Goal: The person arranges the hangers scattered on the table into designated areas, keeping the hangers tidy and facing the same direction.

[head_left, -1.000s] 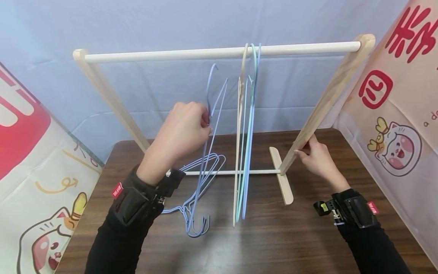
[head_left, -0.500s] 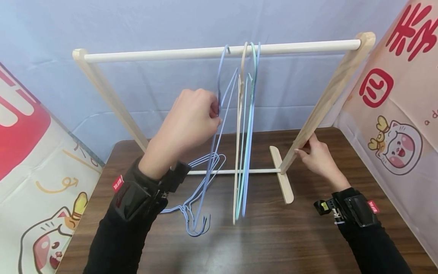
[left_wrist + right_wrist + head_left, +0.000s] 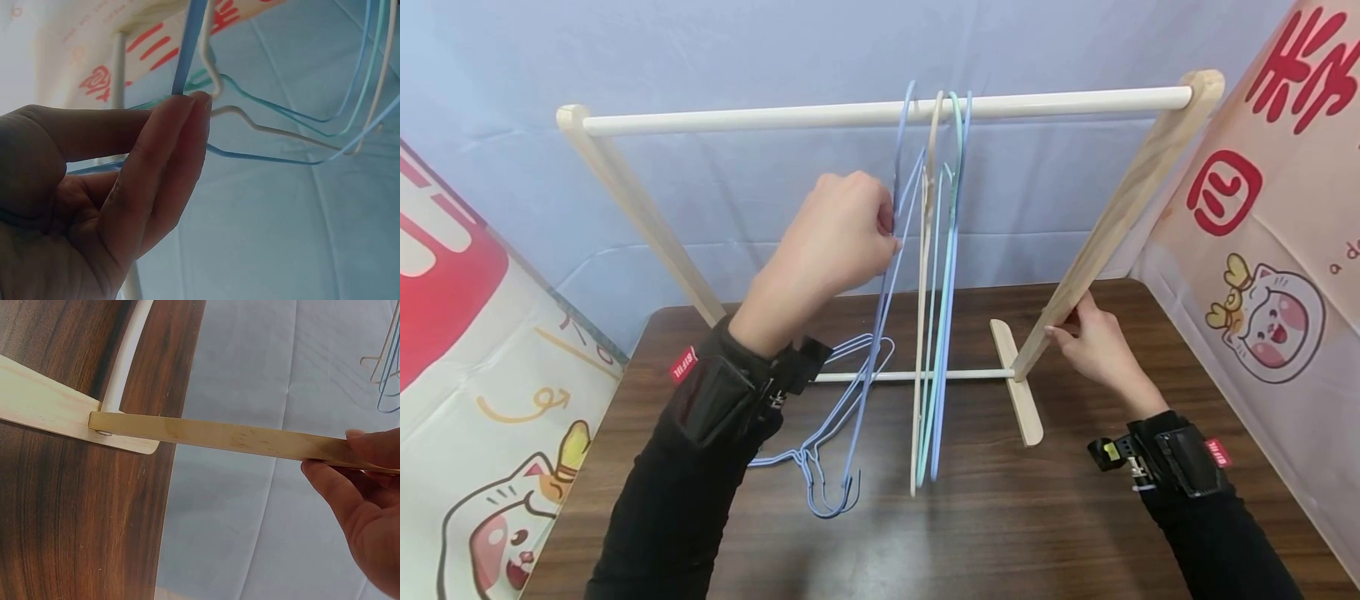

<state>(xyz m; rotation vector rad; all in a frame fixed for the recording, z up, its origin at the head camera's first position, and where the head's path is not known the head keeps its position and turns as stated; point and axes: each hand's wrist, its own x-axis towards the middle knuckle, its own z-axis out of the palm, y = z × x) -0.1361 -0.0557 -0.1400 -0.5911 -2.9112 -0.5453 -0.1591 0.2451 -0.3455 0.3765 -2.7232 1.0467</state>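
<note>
My left hand (image 3: 842,225) pinches a blue wire hanger (image 3: 901,150) below its hook, between thumb and fingers; the left wrist view shows the blue hanger's neck (image 3: 189,50) at the fingertips. The hook's top reaches just above the rack's white bar (image 3: 737,118); whether it bears on the bar I cannot tell. Right beside it a beige hanger (image 3: 923,250), a green hanger (image 3: 957,158) and another blue hanger (image 3: 951,292) hang from the bar. My right hand (image 3: 1097,342) grips the rack's right wooden post (image 3: 1120,200) low down, also seen as a wooden post (image 3: 219,436) in the right wrist view.
Several blue hangers (image 3: 811,457) lie in a pile on the dark wooden table (image 3: 985,533), hooks toward me, partly across the lower rail (image 3: 977,376). The right foot (image 3: 1022,400) of the rack stands on the table. Printed cloths flank both sides; a pale blue cloth is behind.
My left hand has moved up and to the right with the blue hanger, bringing its hook from below the bar up to it, near the beige hanger. The right hand has stayed on the post.
</note>
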